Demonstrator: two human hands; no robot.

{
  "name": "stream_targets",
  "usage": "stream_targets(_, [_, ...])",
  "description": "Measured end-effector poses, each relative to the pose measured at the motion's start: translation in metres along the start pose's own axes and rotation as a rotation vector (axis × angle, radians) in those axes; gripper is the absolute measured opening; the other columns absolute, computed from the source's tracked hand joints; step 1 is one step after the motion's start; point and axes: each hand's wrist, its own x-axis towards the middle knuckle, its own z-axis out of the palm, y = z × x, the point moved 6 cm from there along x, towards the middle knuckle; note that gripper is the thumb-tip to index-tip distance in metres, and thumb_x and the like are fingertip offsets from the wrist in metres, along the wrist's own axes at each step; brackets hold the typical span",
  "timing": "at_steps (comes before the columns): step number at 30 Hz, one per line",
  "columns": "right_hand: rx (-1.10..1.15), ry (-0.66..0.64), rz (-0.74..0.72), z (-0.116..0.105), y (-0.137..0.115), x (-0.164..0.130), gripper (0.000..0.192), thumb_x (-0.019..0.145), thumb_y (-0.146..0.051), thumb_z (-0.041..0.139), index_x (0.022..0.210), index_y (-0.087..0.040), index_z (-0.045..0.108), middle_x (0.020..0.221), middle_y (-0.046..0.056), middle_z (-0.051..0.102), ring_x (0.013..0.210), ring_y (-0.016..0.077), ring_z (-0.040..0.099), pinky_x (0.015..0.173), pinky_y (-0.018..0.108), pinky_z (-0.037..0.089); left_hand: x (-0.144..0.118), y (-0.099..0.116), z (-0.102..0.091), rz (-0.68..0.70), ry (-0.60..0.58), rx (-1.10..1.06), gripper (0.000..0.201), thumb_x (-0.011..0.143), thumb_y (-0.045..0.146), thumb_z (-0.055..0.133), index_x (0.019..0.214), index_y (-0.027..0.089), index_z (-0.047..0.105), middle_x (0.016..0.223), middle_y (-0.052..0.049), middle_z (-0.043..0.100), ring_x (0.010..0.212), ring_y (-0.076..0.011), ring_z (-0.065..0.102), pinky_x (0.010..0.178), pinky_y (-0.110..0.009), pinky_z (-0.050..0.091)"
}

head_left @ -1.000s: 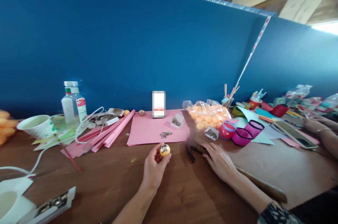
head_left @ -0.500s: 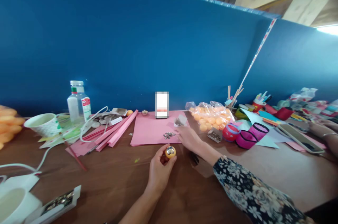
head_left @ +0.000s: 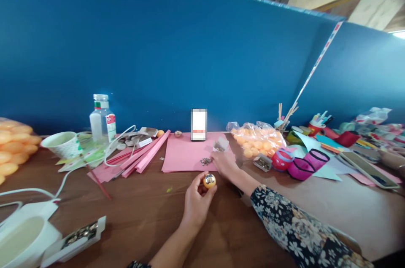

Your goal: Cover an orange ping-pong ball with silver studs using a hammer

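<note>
Fingers of the left hand (head_left: 196, 204) pinch a yellow ball (head_left: 209, 181) topped with shiny metal, and just beyond it on pink paper (head_left: 180, 154) lies a small metal pile (head_left: 205, 161), nearer the right hand (head_left: 225, 165), immediately left of its fingers, whose grip I cannot tell

We hold our left hand (head_left: 196, 202) over the bench (head_left: 142, 213), thumb (head_left: 210, 194) and fingers (head_left: 196, 180) curled in a pinch, forearm (head_left: 172, 245) bare. Our right arm (head_left: 291, 221), sleeved, slants inward, with the right hand (head_left: 225, 164), palm down, nearer the bench's far edge; its grip is hard to make out.
</note>
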Motion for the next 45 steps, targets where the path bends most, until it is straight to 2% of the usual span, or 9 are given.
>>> stream_targets(7, [-0.038, -0.028, 0.003, 0.000, -0.001, -0.001, 0.023, 0.082, -0.017, 0.042, 0.100, -0.016, 0.056, 0.095, 0.010, 0.063, 0.083, 0.0206, 0.057, 0.067, 0.026, 0.039, 0.001, -0.003, -0.001, 0.017, -0.002, 0.026, 0.048, 0.061, 0.028, 0.066, 0.107, 0.015, 0.056, 0.094, -0.009, 0.066, 0.075, -0.0175, 0.062, 0.068, -0.028, 0.050])
stream_targets(13, [-0.070, -0.056, -0.006, 0.003, 0.000, 0.000, 0.023, 0.084, -0.013, 0.038, 0.093, -0.014, 0.059, 0.089, 0.010, 0.063, 0.079, 0.0205, 0.058, 0.065, 0.026, 0.039, 0.000, -0.002, 0.000, 0.031, -0.019, 0.087, 0.049, 0.064, 0.028, 0.064, 0.110, 0.015, 0.054, 0.096, -0.009, 0.064, 0.074, -0.0168, 0.060, 0.068, -0.028, 0.049])
stream_targets(22, [-0.082, -0.019, -0.053, 0.004, -0.003, -0.005, 0.026, 0.085, -0.013, 0.035, 0.103, -0.016, 0.055, 0.100, 0.011, 0.058, 0.090, 0.0208, 0.055, 0.072, 0.028, 0.039, 0.000, 0.000, 0.000, 0.024, -0.021, 0.068, 0.048, 0.064, 0.028, 0.065, 0.109, 0.014, 0.054, 0.097, -0.009, 0.064, 0.075, -0.0166, 0.060, 0.068, -0.027, 0.049])
stream_targets(33, [-0.014, 0.005, -0.100, 0.011, 0.003, -0.001, 0.023, 0.078, -0.011, 0.043, 0.093, -0.016, 0.059, 0.091, 0.009, 0.061, 0.084, 0.0198, 0.056, 0.069, 0.026, 0.039, 0.002, -0.002, 0.000, 0.023, -0.024, 0.105, 0.049, 0.065, 0.029, 0.064, 0.110, 0.014, 0.052, 0.098, -0.009, 0.063, 0.076, -0.0164, 0.059, 0.068, -0.028, 0.049])
stream_targets(38, [0.052, 0.024, -0.059, 0.007, 0.010, -0.002, 0.025, 0.079, -0.015, 0.042, 0.099, -0.016, 0.058, 0.088, 0.008, 0.064, 0.079, 0.0184, 0.058, 0.066, 0.024, 0.040, 0.000, 0.000, 0.001, 0.007, -0.024, 0.117, 0.050, 0.065, 0.029, 0.064, 0.111, 0.013, 0.051, 0.097, -0.009, 0.063, 0.076, -0.0164, 0.060, 0.069, -0.028, 0.049])
stream_targets(41, [0.094, 0.053, -0.019, 0.000, 0.017, -0.005, 0.030, 0.081, -0.017, 0.041, 0.109, -0.019, 0.052, 0.093, 0.006, 0.064, 0.083, 0.0168, 0.059, 0.068, 0.023, 0.040, 0.000, 0.002, 0.001, -0.004, -0.029, 0.118, 0.051, 0.065, 0.028, 0.064, 0.112, 0.013, 0.050, 0.096, -0.009, 0.063, 0.076, -0.0160, 0.060, 0.069, -0.028, 0.049])
stream_targets(45, [0.102, 0.069, 0.015, -0.004, 0.023, -0.009, 0.029, 0.081, -0.020, 0.042, 0.108, -0.021, 0.053, 0.100, 0.005, 0.063, 0.087, 0.0187, 0.058, 0.071, 0.025, 0.039, 0.000, 0.003, 0.001, -0.003, -0.031, 0.111, 0.052, 0.064, 0.029, 0.064, 0.112, 0.013, 0.050, 0.096, -0.009, 0.063, 0.074, -0.0154, 0.060, 0.068, -0.028, 0.049])
